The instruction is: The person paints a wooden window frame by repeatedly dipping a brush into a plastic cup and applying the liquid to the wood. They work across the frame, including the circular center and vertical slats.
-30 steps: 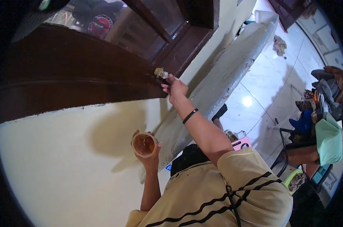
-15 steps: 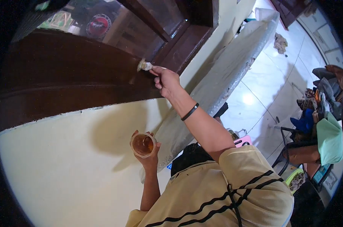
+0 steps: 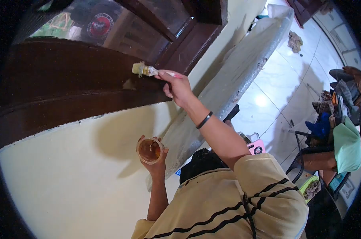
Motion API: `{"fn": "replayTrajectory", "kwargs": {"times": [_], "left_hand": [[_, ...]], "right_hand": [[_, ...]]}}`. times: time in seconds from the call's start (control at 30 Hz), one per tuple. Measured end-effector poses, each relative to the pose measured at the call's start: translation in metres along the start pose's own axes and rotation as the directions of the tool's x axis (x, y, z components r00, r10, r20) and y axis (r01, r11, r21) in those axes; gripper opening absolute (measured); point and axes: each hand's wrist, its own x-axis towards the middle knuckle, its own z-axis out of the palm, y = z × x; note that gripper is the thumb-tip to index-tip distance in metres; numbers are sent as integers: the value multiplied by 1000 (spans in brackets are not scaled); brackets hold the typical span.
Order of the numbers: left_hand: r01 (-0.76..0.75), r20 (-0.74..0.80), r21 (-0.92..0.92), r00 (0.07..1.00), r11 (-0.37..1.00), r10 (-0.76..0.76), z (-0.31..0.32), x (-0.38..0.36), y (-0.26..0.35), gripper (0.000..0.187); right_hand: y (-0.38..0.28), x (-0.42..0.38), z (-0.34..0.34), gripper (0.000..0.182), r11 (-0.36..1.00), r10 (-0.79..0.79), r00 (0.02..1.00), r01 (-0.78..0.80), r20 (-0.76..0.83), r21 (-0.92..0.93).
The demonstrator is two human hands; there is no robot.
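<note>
Head view: one paintbrush (image 3: pixel 145 71), one cup (image 3: pixel 150 150), one dark brown sill (image 3: pixel 69 85). Right hand (image 3: pixel 176 85) is gripping the brush handle, bristles touching the sill at 11 o'clock, further left than before. Left hand (image 3: pixel 155 161) is clasping the cup of amber liquid at 6 o'clock.

Two hands: the right hand (image 3: pixel 177 85) grips one brush (image 3: pixel 145 70), the left hand (image 3: pixel 156 163) holds one cup (image 3: pixel 150 150). One black wristband (image 3: pixel 204 120) sits on the right wrist. One dark sill (image 3: pixel 69 83), one pink phone (image 3: pixel 256 147), one green cloth (image 3: pixel 346 146).
</note>
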Motion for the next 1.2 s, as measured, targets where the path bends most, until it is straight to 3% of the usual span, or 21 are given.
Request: {"fn": "replayTrajectory", "kwargs": {"times": [0.2, 0.3, 0.4, 0.57, 0.73, 0.83, 1.03, 1.13, 1.2], "left_hand": [[15, -13, 3, 1000, 1000, -15, 1, 0, 6, 94], [18, -34, -27, 999, 999, -18, 0, 1, 5, 93], [56, -29, -11, 998, 998, -56, -2, 1, 5, 93], [21, -32, -28, 999, 999, -22, 0, 2, 5, 94], [33, -42, -18, 999, 999, -34, -1, 4, 1, 94], [42, -38, -37, 998, 998, -43, -2, 4, 4, 94], [8, -55, -34, 998, 999, -10, -6, 4, 1, 93], [3, -64, -32, 998, 999, -5, -6, 2, 0, 93], [11, -48, -55, 999, 998, -13, -5, 1, 3, 92]], "right_hand": [[54, 40, -43, 10, 982, -95, 879, 7, -468, -186], [57, 42, -47, 10, 979, -134, 858, 36, -496, -203], [52, 39, -21, 10, 972, -139, 901, 44, -411, -232], [16, 12, 19, 13, 998, -47, 992, 41, -113, -50], [-33, -24, 52, 20, 992, -70, 982, 49, 175, 119], [-15, -8, 40, 21, 986, -123, 976, 140, 178, -85], [32, 22, -10, 15, 951, -158, 982, 122, -108, -284], [56, 42, -33, 14, 778, -403, 889, 207, -218, -594], [50, 31, -34, 19, 686, -466, 832, 125, -301, -716]]}}
